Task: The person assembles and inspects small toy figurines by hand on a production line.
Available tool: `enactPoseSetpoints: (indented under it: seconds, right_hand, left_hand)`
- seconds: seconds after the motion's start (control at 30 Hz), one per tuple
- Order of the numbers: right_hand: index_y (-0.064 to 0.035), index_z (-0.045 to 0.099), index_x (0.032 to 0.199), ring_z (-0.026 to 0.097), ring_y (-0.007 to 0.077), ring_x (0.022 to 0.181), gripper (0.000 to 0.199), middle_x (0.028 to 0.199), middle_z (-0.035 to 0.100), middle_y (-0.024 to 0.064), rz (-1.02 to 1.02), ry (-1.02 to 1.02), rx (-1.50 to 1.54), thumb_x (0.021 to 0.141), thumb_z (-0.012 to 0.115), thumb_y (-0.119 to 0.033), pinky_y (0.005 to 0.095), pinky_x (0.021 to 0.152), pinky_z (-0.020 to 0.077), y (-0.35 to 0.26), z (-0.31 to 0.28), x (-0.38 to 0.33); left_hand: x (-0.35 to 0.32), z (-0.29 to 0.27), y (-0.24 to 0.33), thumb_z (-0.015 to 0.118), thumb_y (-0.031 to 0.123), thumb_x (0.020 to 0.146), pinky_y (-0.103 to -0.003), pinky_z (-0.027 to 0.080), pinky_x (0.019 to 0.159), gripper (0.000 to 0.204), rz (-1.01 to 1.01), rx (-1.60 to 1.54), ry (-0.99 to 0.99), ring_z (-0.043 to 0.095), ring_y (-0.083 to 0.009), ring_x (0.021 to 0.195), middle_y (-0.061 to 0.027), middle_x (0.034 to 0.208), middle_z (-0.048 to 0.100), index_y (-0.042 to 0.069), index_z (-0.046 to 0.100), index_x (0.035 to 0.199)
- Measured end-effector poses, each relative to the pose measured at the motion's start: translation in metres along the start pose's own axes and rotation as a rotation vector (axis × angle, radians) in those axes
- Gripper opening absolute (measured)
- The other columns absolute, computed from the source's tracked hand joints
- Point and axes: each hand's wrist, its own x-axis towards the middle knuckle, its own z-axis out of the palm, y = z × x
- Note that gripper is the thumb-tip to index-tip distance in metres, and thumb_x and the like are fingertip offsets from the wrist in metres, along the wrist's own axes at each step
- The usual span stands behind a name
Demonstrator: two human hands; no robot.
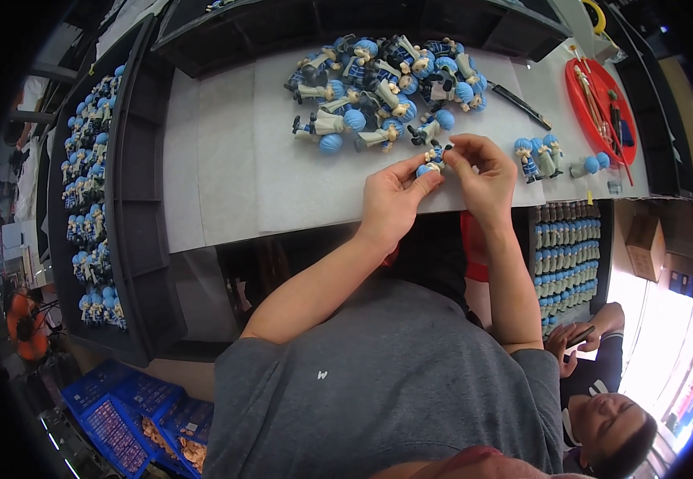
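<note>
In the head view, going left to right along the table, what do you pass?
Black tray of blue-haired figures → left hand → figure held in both hands → right hand → three standing figures → red tray of tools.

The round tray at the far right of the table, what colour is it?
Red. The round plastic tray shows best in the head view, with thin tools lying in it.
</note>
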Motion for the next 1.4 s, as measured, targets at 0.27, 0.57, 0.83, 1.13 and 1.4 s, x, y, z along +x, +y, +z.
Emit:
enactPoseSetpoints:
  seconds: [0.27, 0.57, 0.83, 1.13, 1.4]
  right_hand:
    - [0.0010, 0.054, 0.089, 0.054, 0.0065, 0.065, 0.021, 0.073, 0.059, 0.0035, -0.023, 0.007, 0.037, 0.072, 0.064, 0.008, 0.0195, 0.060, 0.0436, 0.000, 0.001, -0.003]
    - [-0.0020, 0.045, 0.087, 0.054, 0.0074, 0.063, 0.026, 0.072, 0.059, 0.0055, -0.027, -0.051, 0.078, 0.072, 0.063, 0.010, 0.0198, 0.057, 0.0427, -0.003, 0.002, -0.007]
    - [-0.0025, 0.043, 0.084, 0.053, 0.0068, 0.063, 0.027, 0.072, 0.059, 0.0052, -0.005, -0.009, 0.031, 0.072, 0.062, 0.011, 0.0204, 0.057, 0.0421, 0.000, -0.001, -0.002]
    - [-0.0026, 0.040, 0.082, 0.052, 0.0069, 0.062, 0.028, 0.069, 0.057, 0.0045, -0.029, -0.019, 0.028, 0.071, 0.062, 0.011, 0.0205, 0.057, 0.0423, -0.004, 0.002, -0.003]
    - [-0.0023, 0.040, 0.082, 0.053, 0.0072, 0.062, 0.028, 0.069, 0.057, 0.0046, -0.026, -0.021, 0.009, 0.072, 0.062, 0.010, 0.0198, 0.057, 0.0423, -0.003, 0.000, -0.001]
  left_hand:
    - [0.000, -0.001, -0.001, 0.059, 0.001, 0.083, -0.020, 0.048, 0.076, 0.034, -0.001, -0.031, 0.003, 0.059, -0.0095, 0.083, -0.0084, 0.096, 0.063, -0.008, 0.052, 0.115]
    - [0.002, 0.000, -0.001, 0.059, 0.000, 0.083, -0.020, 0.048, 0.076, 0.034, 0.009, 0.000, -0.004, 0.059, -0.0098, 0.084, -0.0095, 0.097, 0.062, -0.009, 0.051, 0.115]
    - [-0.002, 0.000, -0.001, 0.059, 0.000, 0.083, -0.020, 0.048, 0.076, 0.034, 0.014, 0.004, -0.001, 0.059, -0.0099, 0.084, -0.0095, 0.097, 0.062, -0.009, 0.051, 0.115]
    - [0.002, 0.001, -0.001, 0.059, -0.001, 0.082, -0.020, 0.048, 0.075, 0.033, 0.028, 0.011, -0.001, 0.059, -0.0092, 0.083, -0.0092, 0.097, 0.062, -0.009, 0.052, 0.114]
    - [-0.002, 0.000, -0.001, 0.060, 0.000, 0.082, -0.019, 0.048, 0.075, 0.034, 0.028, 0.023, 0.002, 0.059, -0.0092, 0.083, -0.0090, 0.096, 0.063, -0.009, 0.052, 0.115]
